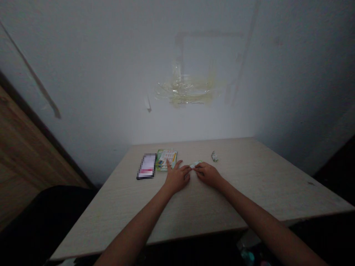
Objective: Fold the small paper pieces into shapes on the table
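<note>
Your things sit in a row across the table [249, 177], with the wall [111, 74] behind it.
The phone [146, 166] lies farthest left, the packet [169, 153] just right of it; your left hand [176, 178] reaches over the packet's near right part, and the small wrapper [195, 164] is between that hand's fingertips and those of your right hand [210, 174]. Beyond your right hand lies the scrap [214, 157]; tape [191, 90] is on the wall above the table.
</note>
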Available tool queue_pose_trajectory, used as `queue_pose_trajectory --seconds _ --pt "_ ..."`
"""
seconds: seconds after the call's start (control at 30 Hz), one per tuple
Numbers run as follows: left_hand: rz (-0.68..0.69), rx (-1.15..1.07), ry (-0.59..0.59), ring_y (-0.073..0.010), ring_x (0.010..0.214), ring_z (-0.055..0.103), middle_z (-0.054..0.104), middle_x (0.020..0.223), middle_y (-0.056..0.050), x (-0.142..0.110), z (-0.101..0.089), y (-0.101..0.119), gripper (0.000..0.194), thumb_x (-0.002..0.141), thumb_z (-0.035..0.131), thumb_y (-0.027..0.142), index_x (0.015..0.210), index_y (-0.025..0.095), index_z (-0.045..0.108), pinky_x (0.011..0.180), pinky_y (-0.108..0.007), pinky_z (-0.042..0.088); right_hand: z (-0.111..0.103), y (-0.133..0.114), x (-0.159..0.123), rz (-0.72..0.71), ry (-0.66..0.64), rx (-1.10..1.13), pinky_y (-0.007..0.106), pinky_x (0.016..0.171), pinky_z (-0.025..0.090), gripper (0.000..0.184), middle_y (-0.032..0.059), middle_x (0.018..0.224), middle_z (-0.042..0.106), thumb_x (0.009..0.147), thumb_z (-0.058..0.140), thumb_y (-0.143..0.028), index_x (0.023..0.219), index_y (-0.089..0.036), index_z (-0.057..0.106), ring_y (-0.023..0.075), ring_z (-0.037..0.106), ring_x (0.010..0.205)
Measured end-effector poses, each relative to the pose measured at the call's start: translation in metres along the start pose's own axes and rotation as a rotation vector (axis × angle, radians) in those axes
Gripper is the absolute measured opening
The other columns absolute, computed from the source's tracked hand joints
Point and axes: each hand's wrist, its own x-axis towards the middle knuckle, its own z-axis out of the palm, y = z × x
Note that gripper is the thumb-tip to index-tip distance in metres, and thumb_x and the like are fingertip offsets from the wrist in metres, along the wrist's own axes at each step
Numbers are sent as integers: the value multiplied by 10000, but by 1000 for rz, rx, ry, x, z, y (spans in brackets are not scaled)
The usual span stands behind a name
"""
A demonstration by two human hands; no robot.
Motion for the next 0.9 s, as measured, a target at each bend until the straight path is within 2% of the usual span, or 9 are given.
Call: queue_pose_trajectory --seconds 0.17,0.33,0.63,0.9 --pt "-19 -12 9 -299 1346 397 660 1256 54 1 -4 -5 314 908 493 375 1182 469 614 1000 -760 -210 -2 -1 0 10 -5 -16 300 934 465 304 72 1104 679 912 515 -242 1162 -226 687 185 598 1033" --pt "-14 3 11 -300 1323 430 678 1225 63 2 -6 -7 310 908 489 379 1171 479 621 1000 -780 -181 -1 -1 -1 14 -6 -23 299 934 461 302 69 1113 676 913 517 -248 1164 -236 685 183 595 1043" --pt "-14 27 53 -320 1309 431 692 1197 29 0 -10 -13 282 889 531 373 1130 429 666 1027 -736 -221 -4 -2 -2 22 -5 -9 295 937 459 300 63 1104 678 918 509 -250 1161 -232 686 180 593 1047" --pt "-1 63 76 -315 1301 441 640 1274 8 -2 -12 -5 268 892 526 394 1116 404 673 1051 -770 -102 -3 -3 -2 25 2 -8 295 933 458 307 62 1103 673 924 504 -253 1180 -239 673 177 590 1042"
